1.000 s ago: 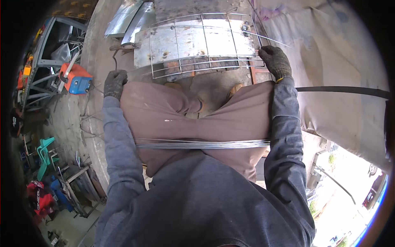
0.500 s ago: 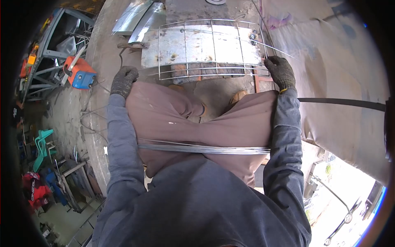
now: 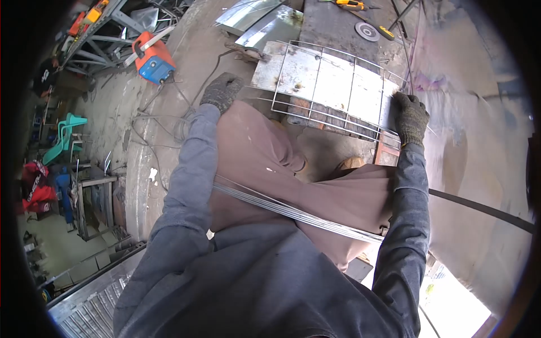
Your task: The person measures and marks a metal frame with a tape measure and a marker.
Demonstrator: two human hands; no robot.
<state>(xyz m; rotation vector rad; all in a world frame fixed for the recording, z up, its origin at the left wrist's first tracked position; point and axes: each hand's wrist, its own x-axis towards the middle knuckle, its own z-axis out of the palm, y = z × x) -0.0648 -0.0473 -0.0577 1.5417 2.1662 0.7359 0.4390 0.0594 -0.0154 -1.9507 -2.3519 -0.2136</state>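
A welded wire grid (image 3: 320, 73) lies tilted over a pale metal sheet (image 3: 349, 87) in front of my knees. My right hand (image 3: 411, 118), in a dark knit glove, is closed around the grid's right end. My left hand (image 3: 221, 93), gloved alike, rests by my left knee with its fingers curled. What it holds, if anything, is hidden. Thin wire ends stick out between this hand and the grid's left side. Across my lap lies a bundle of thin steel rods (image 3: 298, 213).
An orange and blue machine (image 3: 153, 62) with cables stands at the left. Bent shiny sheets (image 3: 270, 28) lie beyond the grid. A grey disc (image 3: 367, 31) and yellow-handled tools (image 3: 354, 5) lie at the back. A hanging sheet (image 3: 468, 124) borders the right side.
The view has turned, so the grid, sheet and rods now slant down to the right. Both hands have shifted right in view. The disc and yellow-handled tools have come into fuller view.
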